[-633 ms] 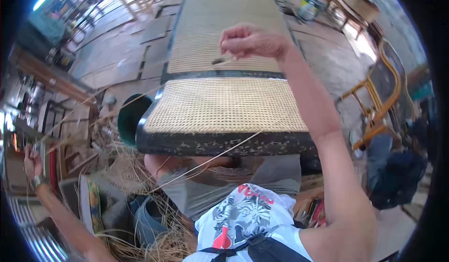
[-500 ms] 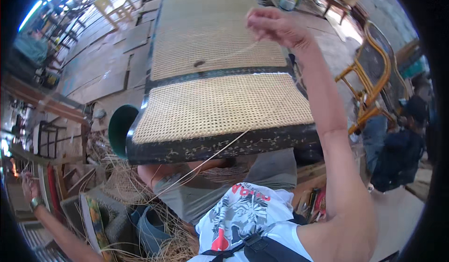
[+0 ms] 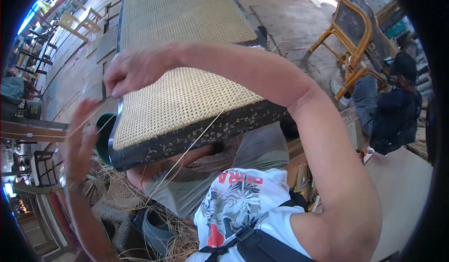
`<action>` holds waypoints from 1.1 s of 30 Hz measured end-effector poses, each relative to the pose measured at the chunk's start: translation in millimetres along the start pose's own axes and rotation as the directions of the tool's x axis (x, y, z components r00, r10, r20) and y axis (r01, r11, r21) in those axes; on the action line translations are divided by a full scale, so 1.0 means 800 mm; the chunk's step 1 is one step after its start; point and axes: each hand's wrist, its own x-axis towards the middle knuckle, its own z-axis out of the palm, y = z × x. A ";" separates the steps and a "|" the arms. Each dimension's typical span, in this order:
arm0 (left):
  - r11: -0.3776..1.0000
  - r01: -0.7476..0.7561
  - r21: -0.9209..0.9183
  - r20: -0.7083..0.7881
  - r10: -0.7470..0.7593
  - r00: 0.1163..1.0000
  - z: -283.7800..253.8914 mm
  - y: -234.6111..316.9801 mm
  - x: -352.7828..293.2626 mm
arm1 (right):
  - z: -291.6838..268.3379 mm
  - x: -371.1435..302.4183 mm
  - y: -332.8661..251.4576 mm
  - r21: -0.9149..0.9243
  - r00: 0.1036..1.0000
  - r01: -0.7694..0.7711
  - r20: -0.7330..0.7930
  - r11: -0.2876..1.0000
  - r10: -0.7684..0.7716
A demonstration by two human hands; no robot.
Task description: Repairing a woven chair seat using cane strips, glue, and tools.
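Observation:
A long dark-framed seat holds woven cane webbing (image 3: 187, 100), its front rail (image 3: 196, 140) marked with pale floral patterns. My right hand (image 3: 138, 70) reaches across to the webbing's left edge, fingers curled in. A thin cane strand seems to run from it, though the grip is partly hidden. Left of the seat, my left hand (image 3: 79, 143) is raised and blurred, its fingers stretched and thumb apart. A thin pale strand passes close by it; contact is unclear. Another loose cane strand (image 3: 189, 149) leads from the webbing's front edge down over my lap.
A green bucket (image 3: 104, 138) stands by the seat's left corner. Loose cane strips (image 3: 180, 241) lie beside a grey-blue container (image 3: 156, 231). At right are a rattan chair (image 3: 353, 42) and a person in dark clothing (image 3: 395, 107). A yellow chair (image 3: 77, 23) stands far left.
My right hand has swept left and nearer from above the far webbing. My left hand has risen toward the seat's left edge. The view has shifted right.

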 end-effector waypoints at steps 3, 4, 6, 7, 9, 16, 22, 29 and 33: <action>0.872 0.109 -0.478 0.168 -0.031 0.985 0.057 0.010 0.010 | 0.005 0.016 -0.032 0.033 0.990 0.005 0.139 0.999 -0.009; 0.728 0.271 -0.629 0.221 -0.166 0.961 0.067 0.026 0.012 | 0.001 0.012 -0.031 0.020 0.994 -0.017 0.110 1.000 0.014; 0.719 0.287 -0.633 0.172 -0.231 0.958 0.069 0.004 0.014 | -0.003 0.002 -0.019 -0.043 0.998 -0.034 0.055 0.999 0.036; 0.708 0.284 -0.646 0.114 -0.278 0.954 0.068 -0.012 0.013 | -0.006 -0.008 -0.012 -0.036 0.998 -0.029 0.052 0.999 0.031; 0.638 0.221 -0.737 0.061 -0.262 0.963 0.051 -0.038 0.004 | -0.009 -0.031 0.005 -0.100 0.990 0.053 -0.122 0.994 -0.065; 0.478 0.065 -0.876 -0.022 -0.173 0.985 0.080 -0.011 0.017 | 0.020 -0.016 0.015 0.023 0.991 -0.081 -0.101 0.996 0.083; 0.403 -0.080 -0.912 -0.240 -0.366 0.899 0.043 -0.098 -0.014 | 0.025 -0.028 0.041 -0.051 0.990 -0.050 -0.136 0.997 0.043; 0.518 -0.065 -0.853 -0.438 -0.642 0.629 -0.114 -0.276 -0.231 | -0.043 -0.135 0.120 -0.203 0.924 -0.372 -0.172 0.906 0.341; 0.622 -0.048 -0.782 -0.556 -0.660 0.504 -0.199 -0.337 -0.366 | -0.073 -0.196 0.118 -0.073 0.852 -0.511 -0.173 0.856 0.494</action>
